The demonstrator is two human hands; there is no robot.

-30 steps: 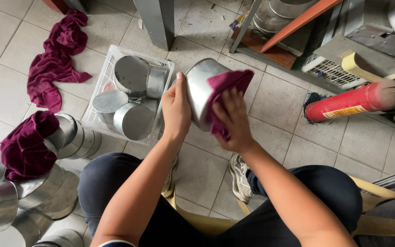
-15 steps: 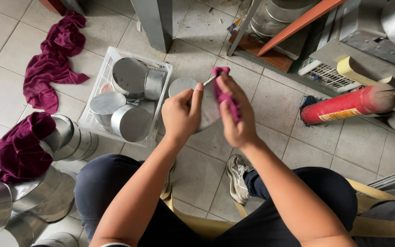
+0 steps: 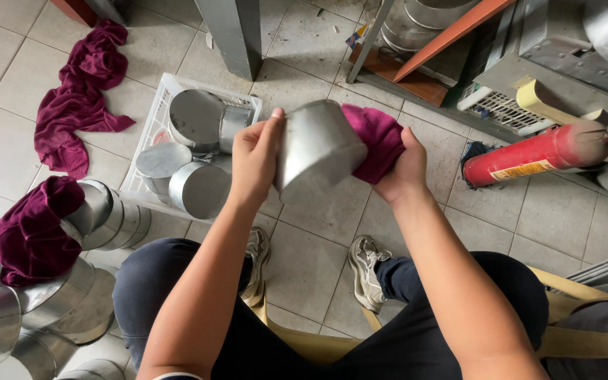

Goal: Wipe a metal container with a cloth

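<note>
My left hand (image 3: 256, 156) grips the left side of a round silver metal tin (image 3: 316, 149), held above the tiled floor with its flat bottom facing me. A magenta cloth (image 3: 376, 138) is pressed against the tin's right side by my right hand (image 3: 404, 169), which is closed around the cloth. Below the tin I see my knees in dark trousers and my two grey shoes (image 3: 364, 271).
A white plastic crate (image 3: 157, 121) with several silver tins lies left of my hands. More tins (image 3: 72, 309) are stacked at lower left, one draped with a magenta cloth (image 3: 31, 232). Another cloth (image 3: 79, 98) lies on the floor. A red fire extinguisher (image 3: 540, 153) lies at right.
The tin has turned in my hands, its bottom now facing me. The cloth moved from the tin's front to its right side, and both hands shifted with it.
</note>
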